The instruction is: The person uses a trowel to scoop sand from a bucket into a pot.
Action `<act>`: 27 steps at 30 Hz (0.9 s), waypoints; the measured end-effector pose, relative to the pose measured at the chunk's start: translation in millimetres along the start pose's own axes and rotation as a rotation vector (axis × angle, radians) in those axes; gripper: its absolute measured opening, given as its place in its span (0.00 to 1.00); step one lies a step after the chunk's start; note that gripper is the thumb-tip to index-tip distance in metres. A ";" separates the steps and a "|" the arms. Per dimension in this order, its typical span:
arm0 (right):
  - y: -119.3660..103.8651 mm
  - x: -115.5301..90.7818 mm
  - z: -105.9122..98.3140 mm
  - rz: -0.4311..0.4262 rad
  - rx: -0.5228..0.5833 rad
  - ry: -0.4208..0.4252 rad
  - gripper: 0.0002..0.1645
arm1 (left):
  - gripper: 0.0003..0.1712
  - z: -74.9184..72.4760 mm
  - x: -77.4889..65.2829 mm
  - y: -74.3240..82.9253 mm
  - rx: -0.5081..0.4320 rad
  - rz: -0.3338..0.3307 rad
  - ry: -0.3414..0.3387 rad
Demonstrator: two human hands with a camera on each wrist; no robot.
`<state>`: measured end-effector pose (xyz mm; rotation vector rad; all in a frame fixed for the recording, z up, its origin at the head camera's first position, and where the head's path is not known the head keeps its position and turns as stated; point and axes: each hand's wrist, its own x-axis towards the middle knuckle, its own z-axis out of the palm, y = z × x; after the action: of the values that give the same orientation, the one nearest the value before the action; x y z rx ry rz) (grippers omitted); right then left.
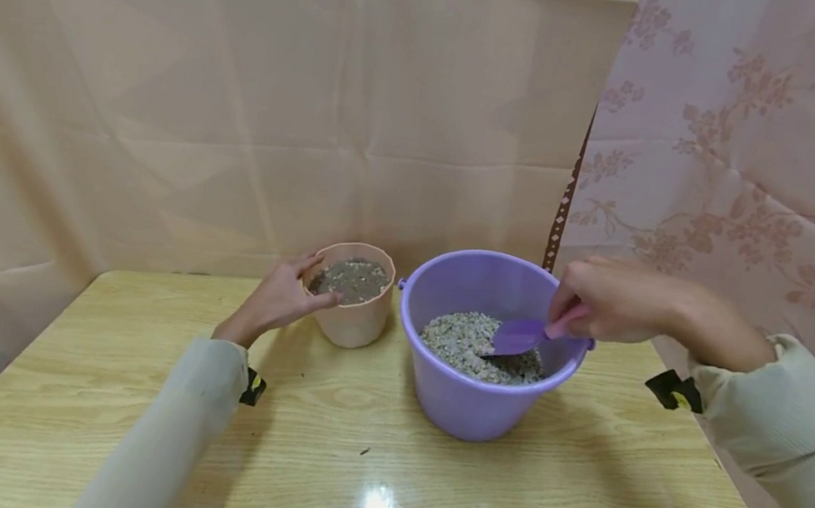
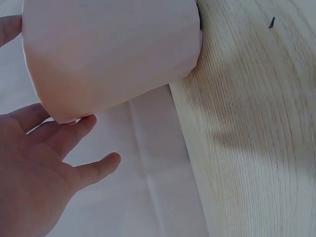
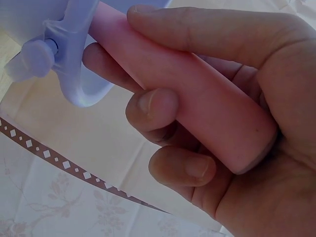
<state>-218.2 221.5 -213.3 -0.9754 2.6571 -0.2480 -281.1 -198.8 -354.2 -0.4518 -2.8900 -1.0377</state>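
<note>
In the head view, my left hand (image 1: pixel 285 295) holds a peach flowerpot (image 1: pixel 352 327) by its left side, thumb near the front rim. Grey-brown soil (image 1: pixel 355 281) with light grains fills the pot almost to the rim. Several left fingertips (image 2: pixel 86 121) touch the pot's edge, while one finger stands free of it. Curled around the pink handle (image 3: pixel 192 98) of a small hand trowel (image 1: pixel 519 336) is my right hand (image 1: pixel 617 299). The trowel's purple blade slants into pale gravel-like grains (image 1: pixel 461 340) inside a purple bucket (image 1: pixel 469 408); its tip is partly hidden in them.
Both containers stand on a light wood-grain table (image 1: pixel 323 462), the bucket right of the pot. A beige curtain (image 1: pixel 244 101) hangs behind, with a floral cloth (image 1: pixel 734 174) to the right. Small dark specks lie on the tabletop. The bucket's side lug (image 3: pixel 37 59) is close to my right fingers.
</note>
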 end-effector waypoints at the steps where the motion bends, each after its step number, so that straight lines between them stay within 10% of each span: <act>1: 0.0 -0.3 -0.2 0.002 -0.003 0.000 0.05 | 0.52 -0.2 -0.8 0.3 0.002 0.002 0.000; 27: -1.6 2.9 2.0 0.005 0.016 -0.013 0.04 | 0.52 -2.5 -23.2 0.2 0.054 0.031 -0.022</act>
<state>-218.7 218.3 -215.4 -0.9617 2.6414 -0.2607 -259.0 -206.2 -355.2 -0.5071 -2.9117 -0.9544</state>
